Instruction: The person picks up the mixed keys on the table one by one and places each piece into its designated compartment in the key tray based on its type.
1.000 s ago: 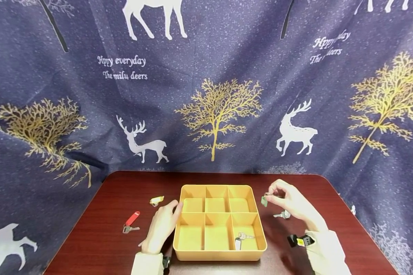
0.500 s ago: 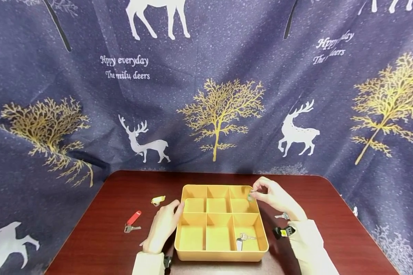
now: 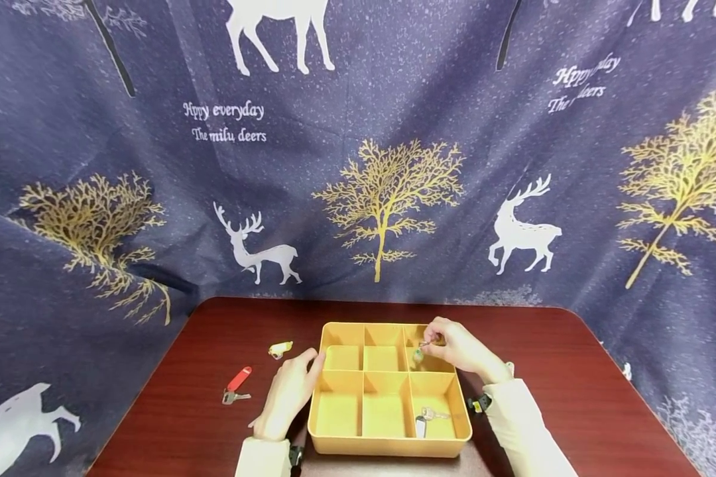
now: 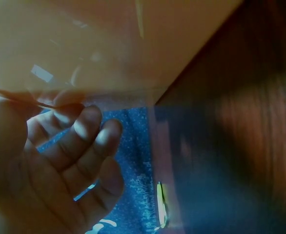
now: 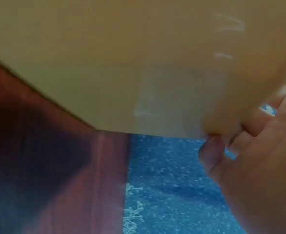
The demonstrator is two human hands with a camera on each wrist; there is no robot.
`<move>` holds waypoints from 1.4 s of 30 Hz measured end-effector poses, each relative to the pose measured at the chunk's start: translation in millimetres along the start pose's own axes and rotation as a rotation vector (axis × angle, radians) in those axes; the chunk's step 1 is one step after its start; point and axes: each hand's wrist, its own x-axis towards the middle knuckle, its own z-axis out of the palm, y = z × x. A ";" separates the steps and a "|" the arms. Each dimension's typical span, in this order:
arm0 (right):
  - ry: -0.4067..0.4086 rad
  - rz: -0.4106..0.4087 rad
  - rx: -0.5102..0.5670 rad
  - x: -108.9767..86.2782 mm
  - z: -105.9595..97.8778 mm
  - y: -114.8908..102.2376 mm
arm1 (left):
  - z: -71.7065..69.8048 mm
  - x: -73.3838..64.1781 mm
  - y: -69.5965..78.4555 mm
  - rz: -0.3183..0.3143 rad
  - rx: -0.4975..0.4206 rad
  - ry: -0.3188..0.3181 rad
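Note:
My right hand (image 3: 461, 346) pinches a key with a green tag (image 3: 418, 356), which hangs inside the back right compartment of a yellow divided box (image 3: 388, 447). At the box's left wall, my left hand (image 3: 291, 389) grips the rim, with the thumb over the edge and the other fingers outside. In the front right compartment lies a key (image 3: 434, 414) with a white tag (image 3: 420, 427). A key with a red tag (image 3: 239, 379) and another with a yellow tag (image 3: 280, 348) lie on the table to the left. The right wrist view hides the green tag behind the box wall.
The dark red table (image 3: 173, 411) ends at a blue curtain (image 3: 346, 265) printed with deer and trees. Beside the right wrist a pale tag (image 3: 510, 368) shows only in part. Low dividers (image 3: 384, 371) split the box into several compartments.
My right hand has carried the green-tagged key left, from beside the box over its wall into the back right compartment. My left hand has kept its hold on the rim.

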 end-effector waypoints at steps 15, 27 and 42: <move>-0.179 0.021 -0.256 5.1 15.9 -3.3 | 1.6 -1.4 -0.5 -0.012 -0.012 -0.004; -0.262 0.021 -0.418 8.5 14.1 -9.0 | 0.1 0.7 0.2 -0.023 -0.007 -0.002; -0.282 0.099 -0.356 8.3 11.5 -12.3 | 0.9 0.1 -0.1 -0.008 0.008 0.002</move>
